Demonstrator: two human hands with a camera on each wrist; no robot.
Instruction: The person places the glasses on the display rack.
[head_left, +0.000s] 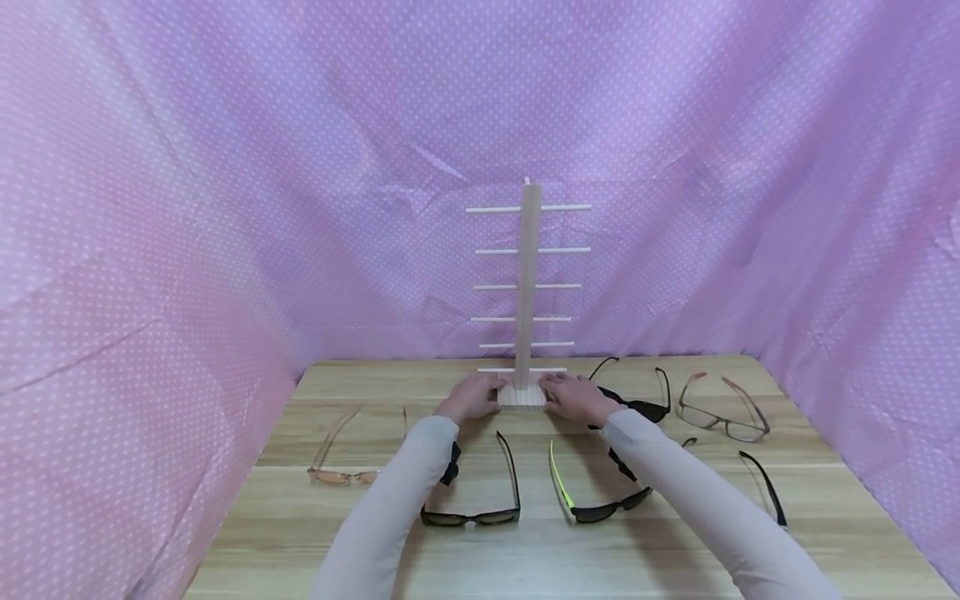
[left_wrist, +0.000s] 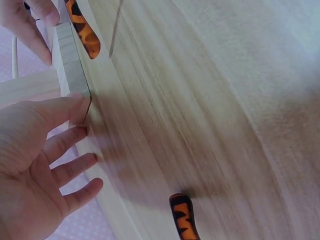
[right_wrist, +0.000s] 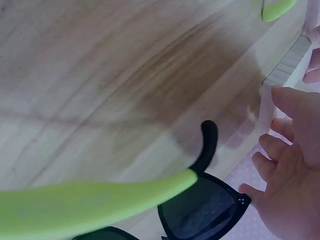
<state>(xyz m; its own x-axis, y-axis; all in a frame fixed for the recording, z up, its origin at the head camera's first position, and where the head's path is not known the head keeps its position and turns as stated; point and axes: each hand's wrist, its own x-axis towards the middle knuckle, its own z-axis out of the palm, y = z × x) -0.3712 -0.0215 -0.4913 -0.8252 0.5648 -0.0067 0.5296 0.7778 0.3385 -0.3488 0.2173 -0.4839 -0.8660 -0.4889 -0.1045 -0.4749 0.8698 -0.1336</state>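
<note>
A wooden glasses display stand [head_left: 529, 283], an upright post with several thin crossbars, stands at the back middle of the table. At the left end of its pale base [left_wrist: 72, 62], my left hand [head_left: 472, 397] holds the corner between thumb and forefinger, its other fingers spread a little. My right hand [head_left: 576, 398] holds the opposite end, thumb at the front corner [right_wrist: 289, 65] and fingers along the side. Close beside the right hand lie black sunglasses [right_wrist: 202, 207]; their lens edge overlaps one fingertip in the right wrist view. No glasses hang on the crossbars.
Nearer me lie dark-framed glasses [head_left: 471, 518] and yellow-green-armed sunglasses [head_left: 600, 512]. Light brown glasses [head_left: 333, 477] lie left, grey-framed ones [head_left: 723, 423] at right. My right sleeve [head_left: 705, 492] partly covers another black-armed pair [head_left: 768, 492]. A pink dotted curtain [head_left: 375, 250] encloses the wooden table [head_left: 285, 533].
</note>
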